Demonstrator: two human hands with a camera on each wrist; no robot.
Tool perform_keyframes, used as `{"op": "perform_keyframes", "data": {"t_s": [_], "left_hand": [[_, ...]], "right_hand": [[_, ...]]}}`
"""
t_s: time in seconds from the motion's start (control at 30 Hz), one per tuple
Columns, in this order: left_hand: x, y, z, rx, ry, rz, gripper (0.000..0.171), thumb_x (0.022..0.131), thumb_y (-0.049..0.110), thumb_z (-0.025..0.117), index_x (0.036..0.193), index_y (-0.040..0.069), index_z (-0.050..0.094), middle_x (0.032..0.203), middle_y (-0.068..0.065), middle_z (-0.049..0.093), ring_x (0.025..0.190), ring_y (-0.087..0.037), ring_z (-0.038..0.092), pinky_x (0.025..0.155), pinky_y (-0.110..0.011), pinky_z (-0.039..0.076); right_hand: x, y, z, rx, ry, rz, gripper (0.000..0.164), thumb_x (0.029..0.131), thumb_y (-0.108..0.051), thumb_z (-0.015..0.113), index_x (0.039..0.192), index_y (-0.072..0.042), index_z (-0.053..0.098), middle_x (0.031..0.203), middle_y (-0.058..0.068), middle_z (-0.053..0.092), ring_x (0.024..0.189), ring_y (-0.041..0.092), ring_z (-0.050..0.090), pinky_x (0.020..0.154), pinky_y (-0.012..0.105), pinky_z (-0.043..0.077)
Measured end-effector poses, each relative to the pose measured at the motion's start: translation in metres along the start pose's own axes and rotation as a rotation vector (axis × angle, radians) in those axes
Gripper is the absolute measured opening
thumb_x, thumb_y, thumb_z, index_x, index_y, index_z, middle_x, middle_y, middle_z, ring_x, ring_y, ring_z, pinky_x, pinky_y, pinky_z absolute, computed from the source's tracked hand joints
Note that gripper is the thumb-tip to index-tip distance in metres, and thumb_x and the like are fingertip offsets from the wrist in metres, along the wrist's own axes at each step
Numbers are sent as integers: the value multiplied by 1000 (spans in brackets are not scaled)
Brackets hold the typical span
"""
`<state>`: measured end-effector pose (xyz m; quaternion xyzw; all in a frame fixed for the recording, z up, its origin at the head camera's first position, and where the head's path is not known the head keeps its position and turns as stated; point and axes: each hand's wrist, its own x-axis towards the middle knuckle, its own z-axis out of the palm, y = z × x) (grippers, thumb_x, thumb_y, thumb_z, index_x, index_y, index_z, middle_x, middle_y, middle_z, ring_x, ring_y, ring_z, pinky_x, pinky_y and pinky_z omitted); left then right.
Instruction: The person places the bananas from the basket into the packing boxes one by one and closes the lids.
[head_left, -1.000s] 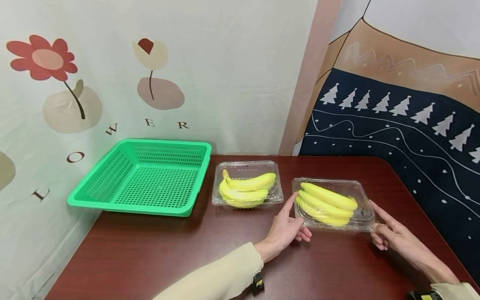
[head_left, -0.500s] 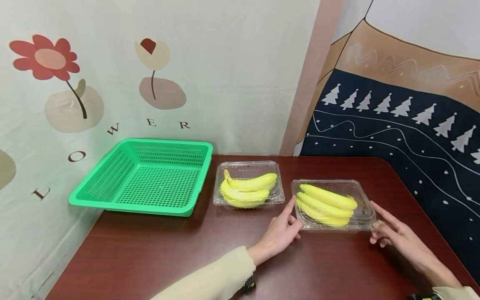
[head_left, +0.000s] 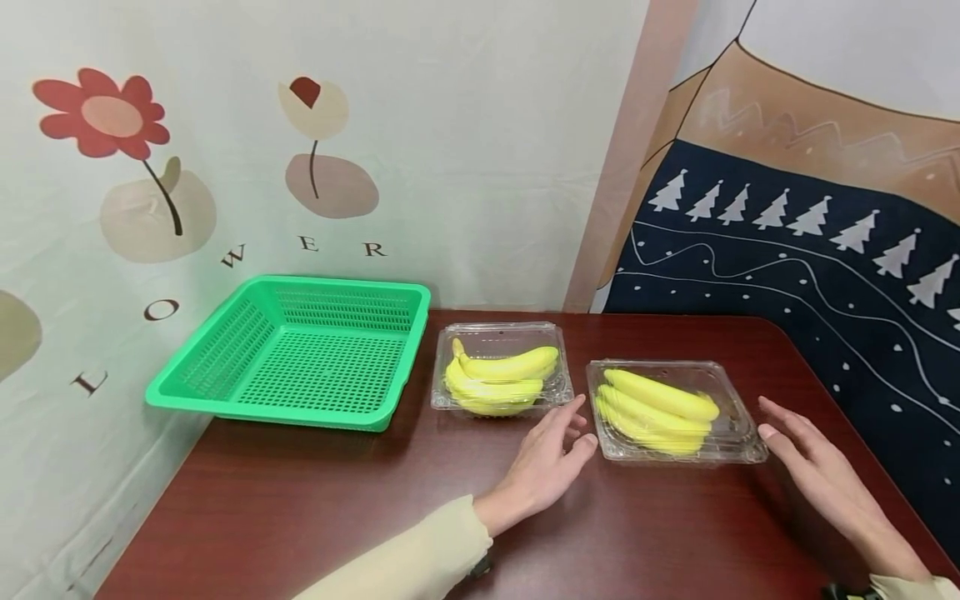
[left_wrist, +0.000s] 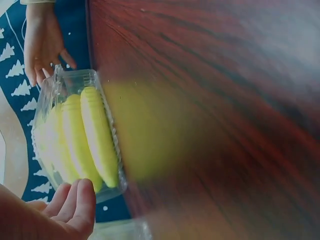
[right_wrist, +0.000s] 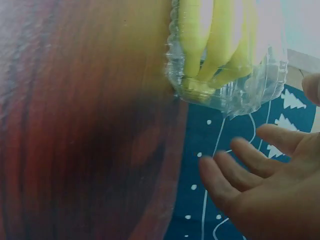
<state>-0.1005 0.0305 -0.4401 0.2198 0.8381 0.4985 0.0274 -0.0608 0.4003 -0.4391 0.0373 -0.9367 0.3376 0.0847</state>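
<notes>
A clear plastic clamshell box (head_left: 731, 433) with bananas (head_left: 660, 408) inside lies on the right part of the table, its lid down. Just off its left side is my left hand (head_left: 542, 462), fingers loosely extended and holding nothing. My right hand (head_left: 821, 471) hovers at the box's right end, fingers relaxed and a small gap from the plastic. In the right wrist view the right hand's fingers (right_wrist: 245, 170) stand apart from the box. A second clear clamshell box (head_left: 498, 331) of bananas (head_left: 498, 379) sits to the left, beyond my left hand.
A green plastic basket (head_left: 322, 417) with perforated walls stands at the table's back left. The dark red-brown table (head_left: 360, 508) meets a printed cloth backdrop (head_left: 480, 150) behind and a navy cloth with white trees (head_left: 787, 258) on the right.
Both hands have let go of the right-hand clamshell box. The left hand has drawn away leftward and the right hand slightly rightward. The boxes stay in place; the view has shifted a little.
</notes>
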Motion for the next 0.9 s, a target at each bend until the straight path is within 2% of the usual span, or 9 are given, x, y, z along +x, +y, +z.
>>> {"op": "perform_keyframes", "data": {"t_s": [0.17,0.33,0.43,0.5,0.57,0.63,0.7,0.9], "left_hand": [[-9,-1,-12,92,33,85,63,100,38,51,159,16,42,142,-1,59,125,-17,60,101,-46,49],[-15,-1,-27,120,60,134,66,99,38,52,160,16,40,156,-1,48,139,-21,50,111,-52,43],[-16,-2,-36,146,79,163,67,98,38,54,160,15,40,160,-1,44,145,-23,44,115,-52,39],[-16,-4,-41,182,94,190,68,97,38,55,160,15,40,162,-2,42,146,-22,42,115,-51,40],[-15,-5,-47,227,108,214,69,96,37,56,160,15,40,162,-2,41,148,-21,41,115,-51,39],[-15,-8,-52,287,124,241,70,96,38,57,160,14,40,163,-3,40,148,-22,39,116,-52,38],[-14,-10,-57,346,137,262,71,96,38,57,160,13,40,164,-3,39,149,-23,38,117,-52,37],[-13,-18,-72,496,177,327,72,96,39,58,159,11,40,163,-12,39,149,-30,38,117,-56,36]], "right_hand": [[2,-5,1,-20,29,-24,59,111,-26,46,165,-13,27,166,26,26,146,-11,7,110,8,2],[9,-15,0,-55,61,-66,61,111,-25,47,166,-13,25,170,18,19,145,-14,1,117,14,-2],[12,-22,0,-67,73,-80,62,110,-26,48,166,-12,25,171,16,18,148,-11,-1,127,36,1],[14,-27,0,-68,78,-87,62,110,-26,49,165,-12,25,171,17,18,153,-2,0,127,51,3],[16,-32,1,-68,80,-99,63,109,-26,50,165,-12,26,171,17,18,158,14,2,124,61,4],[17,-36,3,-74,84,-109,63,109,-26,51,165,-11,26,171,17,18,159,27,4,124,60,3],[18,-41,5,-77,86,-119,63,109,-27,52,165,-12,27,171,16,18,158,35,6,124,61,4],[22,-55,12,-99,74,-124,66,107,-29,55,165,-15,27,172,12,17,159,34,6,124,61,7]]}}
